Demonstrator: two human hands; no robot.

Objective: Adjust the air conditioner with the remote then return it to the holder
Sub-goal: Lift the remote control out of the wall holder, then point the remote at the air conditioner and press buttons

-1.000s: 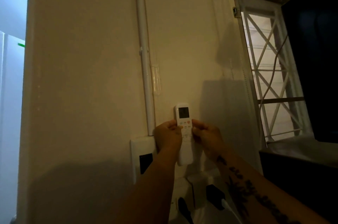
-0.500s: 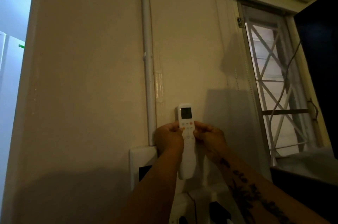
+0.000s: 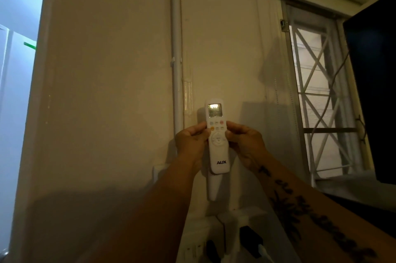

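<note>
A white AUX remote (image 3: 218,155) stands upright in front of the beige wall, its small screen lit at the top. My left hand (image 3: 191,141) grips its left edge and my right hand (image 3: 244,141) grips its right edge, thumbs near the buttons. Below the remote a narrow white holder (image 3: 212,187) is fixed to the wall; the remote's lower end is above or just at its top, and I cannot tell whether they touch. The air conditioner is out of view.
A white pipe (image 3: 176,48) runs down the wall left of the remote. A wall plate (image 3: 157,173) sits behind my left wrist. Sockets with black plugs (image 3: 249,239) lie below. A barred window (image 3: 317,101) and a dark screen (image 3: 375,91) are at the right.
The remote has come up out of the holder, so the holder now shows below it. The remote's screen has lit up. Both hands keep their grip.
</note>
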